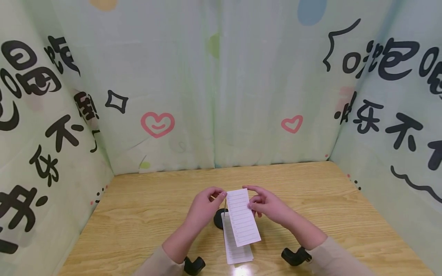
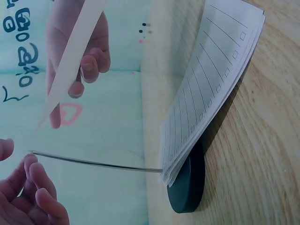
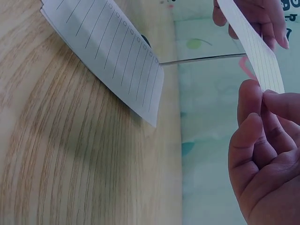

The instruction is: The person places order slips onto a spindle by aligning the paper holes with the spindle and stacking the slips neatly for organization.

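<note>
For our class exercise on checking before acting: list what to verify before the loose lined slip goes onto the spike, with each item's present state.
1. Loose slip held by both hands: ok; right hand pinches one edge, left hand the other.
2. Spike upright on its black base: ok.
3. Spike tip free of fingers: cannot tell; left fingers sit close to it.
4. Stack of slips already on the spike, lying on the table: ok.
5. Slip lined up over the tip: cannot tell.
</note>
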Demonstrator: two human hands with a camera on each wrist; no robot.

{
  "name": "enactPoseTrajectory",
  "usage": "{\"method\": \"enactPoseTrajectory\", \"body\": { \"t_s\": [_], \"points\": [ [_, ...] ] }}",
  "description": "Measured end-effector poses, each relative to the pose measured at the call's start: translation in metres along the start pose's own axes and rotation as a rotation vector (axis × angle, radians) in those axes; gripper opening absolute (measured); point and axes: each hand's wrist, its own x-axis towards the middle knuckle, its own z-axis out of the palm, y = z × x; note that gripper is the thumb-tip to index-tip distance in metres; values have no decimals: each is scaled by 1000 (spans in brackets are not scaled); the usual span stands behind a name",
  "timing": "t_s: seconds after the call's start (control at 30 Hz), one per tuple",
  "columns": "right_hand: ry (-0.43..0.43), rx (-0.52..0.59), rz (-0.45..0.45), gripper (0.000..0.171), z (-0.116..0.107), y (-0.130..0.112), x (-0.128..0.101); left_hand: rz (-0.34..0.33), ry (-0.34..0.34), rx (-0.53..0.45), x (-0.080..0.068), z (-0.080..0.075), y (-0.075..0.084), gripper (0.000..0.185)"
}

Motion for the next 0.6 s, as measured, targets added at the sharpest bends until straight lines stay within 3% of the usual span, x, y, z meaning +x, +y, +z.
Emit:
{"method": "enactPoseTrajectory", "body": {
  "t_s": [0.6],
  "points": [
    [1,27,10,57,5,-2,1,-38,-13,-5,4,4,5,19]
  ]
}}
